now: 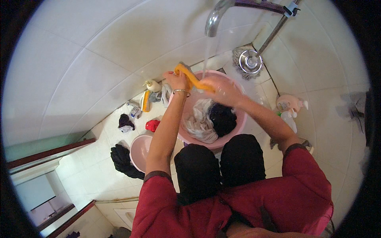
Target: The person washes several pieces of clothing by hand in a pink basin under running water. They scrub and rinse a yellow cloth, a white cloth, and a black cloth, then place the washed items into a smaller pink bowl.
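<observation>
A yellow and grey cloth (pixel 190 76) is stretched between my hands above the far rim of a large pink basin (pixel 212 145). My left hand (pixel 177 80), with a bangle at the wrist, grips its left part. My right hand (pixel 220 89), blurred, is at its lower right end; how its fingers hold it is unclear. From the metal faucet (pixel 212 25) water runs down just behind my right hand into the basin. A wet white cloth (pixel 201 122) and a black cloth (pixel 223 119) lie side by side in the basin.
On the tiled floor at left are a small pink basin (pixel 140 150), black clothing (pixel 123 162), a red cloth (pixel 152 125), a brush (pixel 146 101) and a pump bottle (pixel 153 86). A mop (pixel 250 62) stands in the corner; bottles (pixel 287 104) stand by the right wall.
</observation>
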`<action>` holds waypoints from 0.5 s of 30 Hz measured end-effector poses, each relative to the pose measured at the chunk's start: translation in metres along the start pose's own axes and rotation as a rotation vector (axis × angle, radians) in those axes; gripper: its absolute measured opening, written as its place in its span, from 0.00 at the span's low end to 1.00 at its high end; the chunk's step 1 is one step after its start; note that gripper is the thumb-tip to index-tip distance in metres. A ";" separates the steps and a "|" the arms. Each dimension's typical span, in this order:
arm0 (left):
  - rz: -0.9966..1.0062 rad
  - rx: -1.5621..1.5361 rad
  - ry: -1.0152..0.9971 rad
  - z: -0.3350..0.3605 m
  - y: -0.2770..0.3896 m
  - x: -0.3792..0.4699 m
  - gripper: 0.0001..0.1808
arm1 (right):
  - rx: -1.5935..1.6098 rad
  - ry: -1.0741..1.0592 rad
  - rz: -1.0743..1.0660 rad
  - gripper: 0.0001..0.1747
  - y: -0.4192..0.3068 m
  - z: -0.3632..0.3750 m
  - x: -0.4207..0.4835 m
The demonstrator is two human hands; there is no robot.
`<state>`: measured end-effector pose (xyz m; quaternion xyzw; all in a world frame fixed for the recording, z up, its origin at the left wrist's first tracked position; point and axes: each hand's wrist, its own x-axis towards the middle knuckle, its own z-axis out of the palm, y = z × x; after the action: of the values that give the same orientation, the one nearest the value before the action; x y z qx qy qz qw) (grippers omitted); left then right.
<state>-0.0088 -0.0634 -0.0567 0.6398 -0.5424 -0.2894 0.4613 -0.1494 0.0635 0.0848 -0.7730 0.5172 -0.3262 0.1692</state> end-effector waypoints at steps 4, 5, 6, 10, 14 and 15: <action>0.369 0.031 -0.518 0.005 0.016 -0.005 0.13 | 0.323 -0.331 0.274 0.16 -0.016 0.030 -0.042; 0.710 0.368 -0.549 0.002 0.025 -0.011 0.12 | 0.495 -0.393 0.315 0.17 -0.010 0.035 -0.052; 1.119 0.592 -0.414 -0.004 0.034 -0.020 0.13 | 0.705 -0.428 0.275 0.18 -0.002 0.039 -0.063; 1.056 0.381 -0.436 -0.014 0.075 -0.024 0.15 | 0.708 -0.132 0.639 0.24 0.066 0.044 -0.059; 0.936 0.281 -0.548 -0.007 0.097 -0.023 0.15 | 1.306 0.094 1.320 0.19 0.108 0.048 -0.030; 0.982 0.202 -0.489 -0.005 0.098 -0.024 0.16 | 1.436 0.093 1.249 0.19 0.111 0.050 -0.023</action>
<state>-0.0521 -0.0379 0.0309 0.2671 -0.8930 -0.1272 0.3391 -0.1972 0.0352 -0.0257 -0.0548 0.5189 -0.4471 0.7265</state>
